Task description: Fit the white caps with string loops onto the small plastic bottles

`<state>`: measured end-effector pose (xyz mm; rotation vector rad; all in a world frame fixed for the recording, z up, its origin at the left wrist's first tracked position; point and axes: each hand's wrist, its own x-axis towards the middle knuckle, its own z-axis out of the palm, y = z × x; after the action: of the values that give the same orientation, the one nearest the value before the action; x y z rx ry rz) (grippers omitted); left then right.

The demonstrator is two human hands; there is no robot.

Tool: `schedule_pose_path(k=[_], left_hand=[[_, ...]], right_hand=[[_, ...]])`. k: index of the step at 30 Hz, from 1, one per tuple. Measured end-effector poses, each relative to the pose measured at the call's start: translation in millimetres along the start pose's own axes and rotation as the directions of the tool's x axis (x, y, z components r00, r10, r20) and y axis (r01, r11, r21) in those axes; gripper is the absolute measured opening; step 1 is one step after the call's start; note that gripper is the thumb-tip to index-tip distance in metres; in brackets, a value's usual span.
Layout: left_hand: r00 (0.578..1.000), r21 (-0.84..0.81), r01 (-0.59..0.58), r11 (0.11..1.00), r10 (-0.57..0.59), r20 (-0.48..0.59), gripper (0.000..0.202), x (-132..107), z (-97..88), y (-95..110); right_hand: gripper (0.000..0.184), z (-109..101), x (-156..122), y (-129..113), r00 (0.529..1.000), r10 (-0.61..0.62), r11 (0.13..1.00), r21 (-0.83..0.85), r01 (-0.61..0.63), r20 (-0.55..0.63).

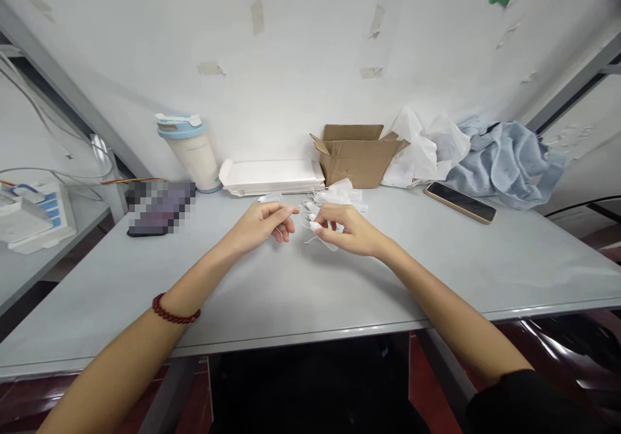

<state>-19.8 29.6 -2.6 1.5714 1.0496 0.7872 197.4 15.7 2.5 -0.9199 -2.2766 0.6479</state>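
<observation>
My left hand hovers over the grey table, fingers curled in a pinch on a thin white string. My right hand sits close beside it, fingers closed on a small white tag with string. Just behind both hands lies a small pile of white tags. A red bead bracelet is on my left wrist.
A stack of white paper bags and an open cardboard box stand at the back. A cream tumbler is back left, a phone, white plastic bags and a blue cloth back right.
</observation>
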Motion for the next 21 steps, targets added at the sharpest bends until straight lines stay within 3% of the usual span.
schedule_pose_path(k=[12, 21], left_hand=[[1.000, 0.057, -0.024, 0.998, 0.023, 0.021, 0.027, -4.7, 3.0, 6.0], [0.993, 0.058, -0.058, 0.997, 0.052, 0.103, 0.027, -5.4, 2.6, 5.8]], right_hand=[[0.013, 5.6, -1.3, 2.4, 0.996, 0.010, 1.000, -0.003, -0.010, 0.092], [0.019, 6.7, -0.5, 1.8, 0.997, 0.040, 0.999, 0.022, -0.042, 0.069]])
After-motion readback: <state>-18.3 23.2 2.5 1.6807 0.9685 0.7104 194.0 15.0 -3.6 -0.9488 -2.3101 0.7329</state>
